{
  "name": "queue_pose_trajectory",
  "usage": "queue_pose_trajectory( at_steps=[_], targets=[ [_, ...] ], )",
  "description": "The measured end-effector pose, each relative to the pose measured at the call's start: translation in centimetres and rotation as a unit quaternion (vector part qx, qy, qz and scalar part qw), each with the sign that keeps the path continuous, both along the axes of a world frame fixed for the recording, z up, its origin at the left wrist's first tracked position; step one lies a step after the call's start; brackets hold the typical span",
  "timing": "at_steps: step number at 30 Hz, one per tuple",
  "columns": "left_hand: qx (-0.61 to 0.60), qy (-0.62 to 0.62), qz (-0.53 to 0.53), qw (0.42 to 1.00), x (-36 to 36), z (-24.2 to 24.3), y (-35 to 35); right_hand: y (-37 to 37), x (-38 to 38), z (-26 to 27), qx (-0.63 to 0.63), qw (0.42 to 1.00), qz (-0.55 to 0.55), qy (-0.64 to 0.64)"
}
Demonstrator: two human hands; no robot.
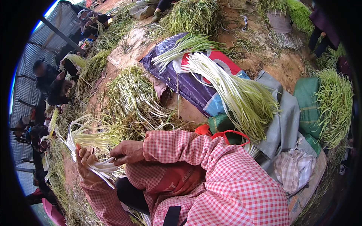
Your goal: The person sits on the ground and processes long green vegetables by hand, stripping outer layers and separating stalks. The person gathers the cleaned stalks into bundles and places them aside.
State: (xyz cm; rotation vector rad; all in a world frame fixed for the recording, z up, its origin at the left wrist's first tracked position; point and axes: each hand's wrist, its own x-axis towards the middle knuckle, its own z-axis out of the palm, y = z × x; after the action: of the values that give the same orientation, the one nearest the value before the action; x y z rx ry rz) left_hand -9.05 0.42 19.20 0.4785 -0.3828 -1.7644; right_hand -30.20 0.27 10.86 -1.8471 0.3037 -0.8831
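Note:
My left hand (86, 163) is closed around a bunch of long allium stalks (99, 166), white at the base. Their pale yellow-green leaves (93, 135) spread out behind the fist. At the white ends of this bunch, the fingers of my right hand (127, 152) pinch some stems. Just beyond my hands lies a tangled heap of untrimmed stalks (135, 96) with white stems and brown, dry leaves. Farther right, a large bundle of clean white stalks (232, 87) rests across a purple printed plastic sack (167, 67). A smaller green bunch (186, 50) lies on the same sack.
Grey cloth (285, 113), green sacking (306, 99) and a checked cloth (294, 169) lie to the right. Red straps (232, 134) show beside my right arm. Big leaf heaps (195, 17) stand ahead. Several people sit along the left; a seated person (53, 82) handles stalks.

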Motion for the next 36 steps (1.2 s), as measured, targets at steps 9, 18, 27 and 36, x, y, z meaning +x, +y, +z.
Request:
queue_pose_trajectory(
  at_steps=[9, 18, 27, 36],
  targets=[
    [-0.054, -0.035, -0.122, 0.990, -0.6, 2.9, 2.1, 1.5, -2.6, 4.9, 0.086, 0.989, 0.114, 0.029],
    [0.064, -0.065, 0.009, 0.996, -0.9, -0.2, 14.4, 7.3, -2.2, 4.5, 0.278, 0.911, 0.301, 0.050],
    [0.139, -0.237, 0.131, 0.953, -5.2, -5.0, 15.7, 13.5, 0.4, 1.4, 0.117, 0.985, 0.052, 0.119],
    [-0.045, 0.079, -0.006, 0.996, -1.0, -5.8, 15.2, 11.0, 0.5, 0.5, 0.269, 0.947, 0.115, 0.133]
  ],
)
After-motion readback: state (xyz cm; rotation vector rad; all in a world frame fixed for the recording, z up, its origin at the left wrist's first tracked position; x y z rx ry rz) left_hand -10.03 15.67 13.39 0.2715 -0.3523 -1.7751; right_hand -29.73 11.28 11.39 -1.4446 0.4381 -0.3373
